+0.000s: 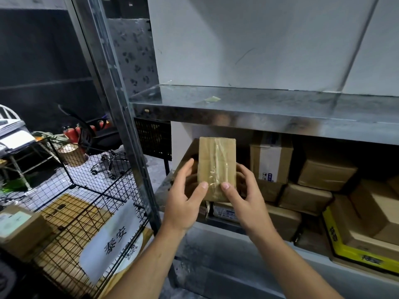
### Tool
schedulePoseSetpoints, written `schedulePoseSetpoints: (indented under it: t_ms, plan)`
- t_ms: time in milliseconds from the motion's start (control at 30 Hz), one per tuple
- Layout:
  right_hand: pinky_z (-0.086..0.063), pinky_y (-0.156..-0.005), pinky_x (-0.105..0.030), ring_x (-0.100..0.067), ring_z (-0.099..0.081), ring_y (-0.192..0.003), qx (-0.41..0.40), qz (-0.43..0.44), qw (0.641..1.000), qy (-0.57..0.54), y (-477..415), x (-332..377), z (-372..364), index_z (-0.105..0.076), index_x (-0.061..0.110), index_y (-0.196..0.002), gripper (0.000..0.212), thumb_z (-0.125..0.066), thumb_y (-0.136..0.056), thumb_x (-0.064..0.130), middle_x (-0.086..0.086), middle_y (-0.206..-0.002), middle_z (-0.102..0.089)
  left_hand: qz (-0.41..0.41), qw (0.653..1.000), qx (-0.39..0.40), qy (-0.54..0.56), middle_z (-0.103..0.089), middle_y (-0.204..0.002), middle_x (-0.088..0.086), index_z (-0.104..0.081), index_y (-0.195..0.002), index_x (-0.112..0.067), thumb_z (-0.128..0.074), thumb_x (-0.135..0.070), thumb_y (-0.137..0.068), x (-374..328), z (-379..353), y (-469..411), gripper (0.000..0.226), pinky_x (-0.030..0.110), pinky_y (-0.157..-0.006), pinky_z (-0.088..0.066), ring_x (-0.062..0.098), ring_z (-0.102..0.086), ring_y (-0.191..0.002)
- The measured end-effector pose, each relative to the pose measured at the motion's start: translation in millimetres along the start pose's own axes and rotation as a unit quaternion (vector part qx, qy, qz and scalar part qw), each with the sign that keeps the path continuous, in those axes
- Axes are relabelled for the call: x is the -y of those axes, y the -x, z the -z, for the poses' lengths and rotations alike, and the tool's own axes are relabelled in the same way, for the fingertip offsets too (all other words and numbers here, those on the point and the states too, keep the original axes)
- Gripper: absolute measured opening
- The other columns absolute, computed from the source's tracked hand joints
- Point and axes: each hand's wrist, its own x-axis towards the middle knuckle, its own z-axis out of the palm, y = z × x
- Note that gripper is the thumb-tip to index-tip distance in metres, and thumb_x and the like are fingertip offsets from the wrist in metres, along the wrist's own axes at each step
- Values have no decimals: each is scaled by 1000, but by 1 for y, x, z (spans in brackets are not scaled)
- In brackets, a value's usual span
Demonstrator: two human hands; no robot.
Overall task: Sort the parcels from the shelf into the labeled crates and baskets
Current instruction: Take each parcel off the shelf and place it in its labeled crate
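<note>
Head view, close before shelf point(259, 111)

parcel depot/storeroom: metal shelf point(259, 117) stacked with cardboard boxes point(323, 173), labelled wire crate point(90, 223) on floor

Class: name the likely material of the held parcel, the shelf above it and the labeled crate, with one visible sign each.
Parcel: brown cardboard, matte, sealed with glossy clear tape that glints. Shelf: probably galvanized steel; grey, mottled, dully reflective. Crate: thin black wire mesh, likely coated metal; open grid.
</note>
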Motion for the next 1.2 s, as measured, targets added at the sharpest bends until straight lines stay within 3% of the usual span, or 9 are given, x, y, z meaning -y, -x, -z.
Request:
schedulePoseSetpoints:
  t_ms: [133, 333, 500, 633, 733, 833, 1033, 1100, 1200]
  plan:
    - [-58, -94, -36, -7, -62, -120, 11, -23, 991, -134, -1, 5, 1, -48, 62, -125, 46, -68, -87, 43, 14, -133, -58, 9, 999, 1, 47, -62, -134, -6, -60, -126, -48, -56, -23, -91, 0, 5, -4, 43, 41, -105, -48, 14, -56, -128]
    - [-58, -92, -47, -24, -68, -116, -2, -60, 967, -246, -2, 1, -3, -55, 45, -129, 44, -62, -87, 35, 6, -121, -71, 50, 997, 36, 44, -60, -134, -9, -47, -137, -44, -56, -8, -98, 3, 12, -4, 53, 40, -102, -51, 9, -58, -125]
    - [-59, -93, -43, -13, -60, -123, 9, -15, 990, -137, -7, -2, -15, -51, 65, -124, 46, -60, -98, 29, 14, -135, -54, 61, 997, 6, 38, -62, -131, -10, -48, -135, -39, -56, -8, -98, 1, 27, 2, 49, 37, -99, -53, 8, -61, -120]
    - [-52, -104, -44, 3, -51, -124, 34, 26, 999, 0, -17, 1, -38, -51, 61, -120, 41, -55, -103, 25, 26, -131, -48, 56, 998, -42, 2, -65, -126, -7, -51, -131, -43, -63, -13, -96, 3, 52, 9, 48, 33, -87, -58, 5, -65, -111]
    - [-53, -102, -39, 7, -55, -120, 97, 8, 995, -7, -20, 13, -66, -48, 66, -121, 30, -57, -98, 49, 31, -130, -56, 33, 993, -87, -71, -61, -132, -10, -48, -137, -41, -66, -26, -90, 2, 78, 13, 52, 38, -92, -57, 4, -60, -118]
    - [-50, -98, -27, 20, -54, -113, 153, 21, 988, -24, -21, 26, -97, -46, 62, -122, 36, -63, -96, 45, 49, -114, -57, 1, 978, -128, -165, -53, -134, -12, -44, -143, -35, -64, -32, -90, -4, 109, 17, 57, 27, -92, -55, -3, -52, -122]
    - [-56, -99, -43, -1, -59, -121, 212, 11, 973, -93, -25, 42, -171, -44, 59, -127, 54, -76, -89, 37, 17, -133, -60, -25, 956, -148, -250, -44, -127, -14, -40, -146, -31, -60, -20, -98, -20, 174, 28, 53, 0, -80, -44, -19, -45, -115]
    - [-55, -99, -44, -8, -57, -125, 216, 13, 971, -105, -29, 47, -197, -44, 51, -132, 53, -73, -92, 30, 9, -136, -58, -19, 955, -144, -259, -44, -129, -15, -37, -147, -33, -58, -19, -99, -22, 200, 29, 54, -1, -78, -42, -23, -43, -114]
    - [-57, -93, -34, -8, -56, -125, 229, 3, 966, -124, -37, 52, -239, -47, 44, -134, 50, -71, -94, 24, 8, -135, -58, -18, 938, -159, -307, -45, -135, -16, -34, -145, -45, -57, -28, -99, -25, 245, 28, 54, 6, -87, -40, -8, -46, -120]
